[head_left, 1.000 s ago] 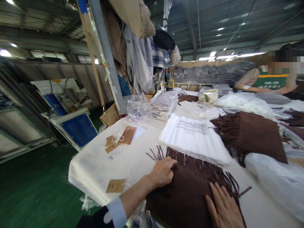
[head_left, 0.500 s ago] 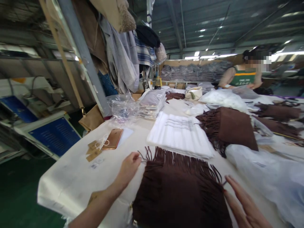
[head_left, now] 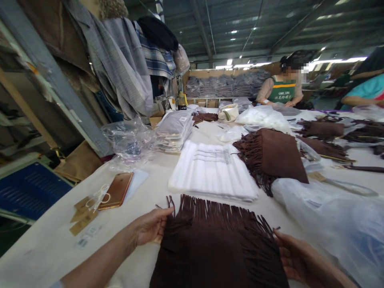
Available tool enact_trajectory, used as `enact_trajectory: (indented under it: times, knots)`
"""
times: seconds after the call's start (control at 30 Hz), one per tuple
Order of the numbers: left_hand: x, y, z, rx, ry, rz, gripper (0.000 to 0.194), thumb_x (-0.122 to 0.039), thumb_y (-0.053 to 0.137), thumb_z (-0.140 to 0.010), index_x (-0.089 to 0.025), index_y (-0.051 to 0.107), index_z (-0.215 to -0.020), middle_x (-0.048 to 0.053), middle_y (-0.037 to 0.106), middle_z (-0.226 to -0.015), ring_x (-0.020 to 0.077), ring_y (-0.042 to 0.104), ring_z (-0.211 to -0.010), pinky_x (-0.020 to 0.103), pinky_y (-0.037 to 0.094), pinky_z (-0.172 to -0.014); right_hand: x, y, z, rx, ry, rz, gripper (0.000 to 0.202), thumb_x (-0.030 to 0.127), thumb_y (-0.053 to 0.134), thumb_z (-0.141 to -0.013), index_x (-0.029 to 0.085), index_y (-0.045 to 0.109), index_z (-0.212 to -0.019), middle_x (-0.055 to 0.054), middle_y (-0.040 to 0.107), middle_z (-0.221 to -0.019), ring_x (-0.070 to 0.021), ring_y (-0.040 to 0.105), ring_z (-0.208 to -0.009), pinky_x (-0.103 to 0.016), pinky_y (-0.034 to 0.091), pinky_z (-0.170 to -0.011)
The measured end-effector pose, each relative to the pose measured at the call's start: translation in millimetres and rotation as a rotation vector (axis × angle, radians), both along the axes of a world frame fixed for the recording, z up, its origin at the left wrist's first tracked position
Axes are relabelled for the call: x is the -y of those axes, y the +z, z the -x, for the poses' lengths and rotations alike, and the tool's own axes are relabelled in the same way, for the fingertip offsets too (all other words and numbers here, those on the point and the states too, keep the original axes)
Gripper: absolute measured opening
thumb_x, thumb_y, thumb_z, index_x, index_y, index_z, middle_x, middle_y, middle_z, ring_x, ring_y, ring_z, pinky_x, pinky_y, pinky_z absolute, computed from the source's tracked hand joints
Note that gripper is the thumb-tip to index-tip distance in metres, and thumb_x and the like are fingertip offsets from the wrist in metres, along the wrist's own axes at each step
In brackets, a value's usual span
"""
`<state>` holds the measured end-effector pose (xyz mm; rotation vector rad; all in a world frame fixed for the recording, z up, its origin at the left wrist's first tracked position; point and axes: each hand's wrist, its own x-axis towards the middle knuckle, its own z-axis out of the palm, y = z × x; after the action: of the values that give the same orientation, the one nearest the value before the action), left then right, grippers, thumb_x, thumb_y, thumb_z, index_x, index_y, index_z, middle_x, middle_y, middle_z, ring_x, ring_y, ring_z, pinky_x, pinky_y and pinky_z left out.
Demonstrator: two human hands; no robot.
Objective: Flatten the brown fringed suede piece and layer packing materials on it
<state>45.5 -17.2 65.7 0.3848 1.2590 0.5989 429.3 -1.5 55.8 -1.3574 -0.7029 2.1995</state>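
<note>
Head view. The dark brown fringed fabric piece [head_left: 210, 256] lies at the near edge of the view, on the table under a cream cloth cover [head_left: 150, 164], with its fringed end pointing away from the wearer. The left hand [head_left: 151, 226] is at its upper left corner, thumb and index finger closed on fringe strands, the other fingers curled. The right hand [head_left: 300, 256] is at the upper right side, its thumb and forefinger nearly together at the tip of a strand, the remaining fingers loosely bent; the strand appears pinched between them. Just beyond the fringe lies a flat stack of white translucent sheets [head_left: 210, 172] with dark printed lines. To its right is a second brown fringed piece [head_left: 282, 154], and nearer, a cloudy white plastic bag [head_left: 330, 224]. At left, a rose-gold smartphone [head_left: 117, 191] lies beside tan cardboard tags [head_left: 84, 216] with a looped white cord [head_left: 99, 198]. Behind these are crumpled clear plastic [head_left: 129, 140] and a stack of grey bagged goods [head_left: 174, 128]. In the background, a person in a green apron [head_left: 282, 93] is across the table.
</note>
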Motion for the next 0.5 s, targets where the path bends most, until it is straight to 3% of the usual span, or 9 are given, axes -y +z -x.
enact_trajectory:
  times: [0.1, 0.2, 0.37, 0.5]
  knots:
    - [-12, -1.5, -9, 0.129, 0.013, -0.007, 0.055, -0.045, 0.082, -0.054, -0.007, 0.066, -0.09, 0.009, 0.072, -0.083, 0.02, 0.067, -0.081, 0.026, 0.051, -0.075, -12, 8.1, 7, -0.038, 0.159, -0.041, 0.037, 0.045, 0.052, -0.085, 0.014, 0.068, -0.093, -0.006, 0.073, -0.088, -0.0192, 0.067, -0.08, -0.031, 0.049, -0.079]
    - [-26, -3.4, -16, 0.251, -0.032, -0.009, 0.047, -0.037, 0.082, -0.058, -0.007, 0.067, -0.089, 0.008, 0.072, -0.086, 0.0193, 0.066, -0.084, 0.026, 0.049, -0.084, -22, 6.0, 18, -0.096, 0.152, -0.048, 0.031, 0.039, 0.055, -0.084, 0.014, 0.069, -0.096, -0.005, 0.071, -0.098, -0.0192, 0.064, -0.095, -0.031, 0.042, -0.095]
    - [-50, -11.7, -21, 0.466, -0.275, 0.008, 0.039, -0.035, 0.077, -0.065, -0.008, 0.067, -0.091, 0.008, 0.071, -0.087, 0.0154, 0.065, -0.082, 0.026, 0.047, -0.087, -38, -2.3, 37, -0.21, 0.123, 0.168, 0.029, 0.036, 0.057, -0.082, 0.013, 0.07, -0.095, -0.007, 0.073, -0.092, -0.0193, 0.062, -0.103, -0.033, 0.033, -0.105]
    - [-65, -18.8, -34, 0.546, -0.427, -0.014, 0.044, -0.036, 0.077, -0.062, -0.009, 0.066, -0.095, 0.01, 0.07, -0.088, 0.0235, 0.064, -0.091, 0.034, 0.048, -0.087, -51, -0.6, 57, -0.346, 0.236, 0.165, 0.033, 0.038, 0.055, -0.082, 0.014, 0.069, -0.099, -0.008, 0.073, -0.091, -0.0211, 0.062, -0.102, -0.037, 0.032, -0.105]
